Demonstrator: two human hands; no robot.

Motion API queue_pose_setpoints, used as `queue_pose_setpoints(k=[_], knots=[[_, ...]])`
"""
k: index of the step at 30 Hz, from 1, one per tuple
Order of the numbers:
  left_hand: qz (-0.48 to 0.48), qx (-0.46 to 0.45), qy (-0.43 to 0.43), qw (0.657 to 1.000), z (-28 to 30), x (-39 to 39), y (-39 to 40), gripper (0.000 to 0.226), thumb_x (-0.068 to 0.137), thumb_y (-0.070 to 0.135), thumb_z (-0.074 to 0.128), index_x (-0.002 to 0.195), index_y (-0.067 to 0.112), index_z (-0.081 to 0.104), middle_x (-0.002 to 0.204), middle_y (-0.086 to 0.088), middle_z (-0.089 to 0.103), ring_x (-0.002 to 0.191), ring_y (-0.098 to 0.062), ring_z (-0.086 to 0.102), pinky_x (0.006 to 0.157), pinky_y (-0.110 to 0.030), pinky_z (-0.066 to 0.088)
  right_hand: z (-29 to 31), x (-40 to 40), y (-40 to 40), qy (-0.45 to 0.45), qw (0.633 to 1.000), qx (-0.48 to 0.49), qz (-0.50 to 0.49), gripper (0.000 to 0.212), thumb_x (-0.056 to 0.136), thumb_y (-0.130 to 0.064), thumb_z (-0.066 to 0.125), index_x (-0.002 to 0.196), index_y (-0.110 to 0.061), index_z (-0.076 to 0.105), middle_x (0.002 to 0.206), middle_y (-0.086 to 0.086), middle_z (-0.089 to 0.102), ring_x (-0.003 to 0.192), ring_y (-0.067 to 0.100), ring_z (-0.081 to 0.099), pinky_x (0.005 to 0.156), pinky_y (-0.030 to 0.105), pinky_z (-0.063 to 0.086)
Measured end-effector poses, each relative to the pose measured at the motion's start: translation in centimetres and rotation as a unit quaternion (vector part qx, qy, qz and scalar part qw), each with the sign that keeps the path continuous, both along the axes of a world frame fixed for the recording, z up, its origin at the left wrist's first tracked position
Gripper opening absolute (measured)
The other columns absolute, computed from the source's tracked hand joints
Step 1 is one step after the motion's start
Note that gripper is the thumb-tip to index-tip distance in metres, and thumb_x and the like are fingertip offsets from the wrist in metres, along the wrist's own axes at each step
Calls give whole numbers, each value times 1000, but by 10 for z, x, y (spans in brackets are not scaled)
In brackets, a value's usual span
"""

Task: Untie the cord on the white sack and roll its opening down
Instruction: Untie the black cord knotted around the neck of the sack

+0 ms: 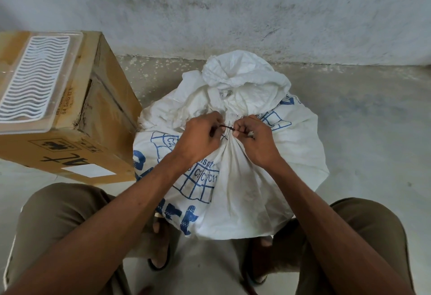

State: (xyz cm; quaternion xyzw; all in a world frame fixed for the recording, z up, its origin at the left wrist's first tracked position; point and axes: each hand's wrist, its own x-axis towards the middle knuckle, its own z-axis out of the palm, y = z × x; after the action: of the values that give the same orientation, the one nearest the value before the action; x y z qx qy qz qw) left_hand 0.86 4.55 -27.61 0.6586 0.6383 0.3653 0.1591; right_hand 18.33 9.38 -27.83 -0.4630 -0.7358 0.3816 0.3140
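Both hands meeting at the gathered neck of the sack, knuckles up, fingers curled inward. Left hand with fingers bent tight, pinching the dark cord at its left end, thumb tucked under and out of sight. Right hand likewise curled, fingertips nipping the cord's other end and the bunched cloth just beneath it; a scrap of something pale between those fingers, too small to tell. Only a short length of cord showing in the narrow gap between the two hands, knotted round the neck, still tied. Wrists slightly bent, bare forearms running back and down toward the lower corners of the view, elbows spread wide.

White sack standing on the floor directly ahead, between the knees, its woven cloth pulled into pleats fanning down from the tied neck. Blue printed grids and letters across its front and left side. Above the tie, the loose mouth flopped in crumpled folds toward the wall.

Knees in olive-brown trousers at either side, feet in dark sandals touching the sack's near edge. To the left, just beside the sack, a cardboard box with black printing and a white label, bearing a clear plastic tray with a white wavy-slotted insert. Bare grey concrete floor all round, stained whitewashed wall behind.
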Motion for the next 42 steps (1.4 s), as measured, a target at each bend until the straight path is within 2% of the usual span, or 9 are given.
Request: queue_pose_setpoints(k=[4,6,9,16,21,25,32,35,42], knots=[[-27,-3,73,997,-2,-2,0,9,93,13,62,93,5,66,80,-11,69,73,-29,65,66,-40,53,0,0,-1,2,1000,0,5,13,80,4,72,80,-8,66,85,8,59,75,12,52,77,15,42],[51,-55,-89,993,0,1,4,5,88,8,70,85,4,69,79,-8,72,76,-22,69,72,-33,56,0,0,-1,5,1000,1,5,13,80,4,72,81,-7,67,87,8,60,76,14,53,78,19,44],[151,-140,-363,909,0,10,5,2,83,0,76,85,1,76,89,-13,75,83,-15,71,80,-23,57,0,0,-1,11,1000,0,5,12,80,5,72,82,-6,68,88,8,61,78,18,55,79,23,45],[190,-198,-580,767,4,5,3,15,88,0,71,74,3,74,75,-9,72,76,-19,66,84,-32,57,1,1,0,21,1000,-5,5,16,81,5,72,80,-10,66,87,9,61,74,9,51,76,15,43],[156,-198,-460,851,3,7,8,31,88,5,70,59,14,68,79,-9,73,78,-16,67,85,-35,55,3,2,0,40,999,-17,3,13,83,6,72,83,-7,68,89,13,63,76,14,54,78,20,45],[122,-161,-295,934,13,11,11,5,85,8,73,90,6,72,84,-1,73,79,-13,67,82,-27,53,6,6,-5,49,998,-30,-6,11,82,6,72,85,-5,70,89,13,66,79,15,56,80,27,49],[56,-119,-168,977,30,10,-28,43,80,1,70,120,11,58,101,3,64,96,-13,60,84,-27,45,17,28,-30,50,997,-10,-65,20,78,0,73,79,-20,69,87,-3,72,86,16,67,84,30,51],[97,-40,-74,992,37,14,-55,59,79,2,67,135,12,50,119,-4,46,117,-22,44,96,-31,39,30,37,-45,70,994,-17,-84,26,81,2,75,78,-22,67,86,-6,71,84,-2,64,77,11,44],[25,-38,-28,999,46,25,-110,56,81,0,62,132,20,56,131,-5,41,131,-25,40,112,-32,36,62,57,-91,120,986,-64,-98,15,84,3,74,82,-12,72,84,-6,68,80,-3,61,73,10,44]])
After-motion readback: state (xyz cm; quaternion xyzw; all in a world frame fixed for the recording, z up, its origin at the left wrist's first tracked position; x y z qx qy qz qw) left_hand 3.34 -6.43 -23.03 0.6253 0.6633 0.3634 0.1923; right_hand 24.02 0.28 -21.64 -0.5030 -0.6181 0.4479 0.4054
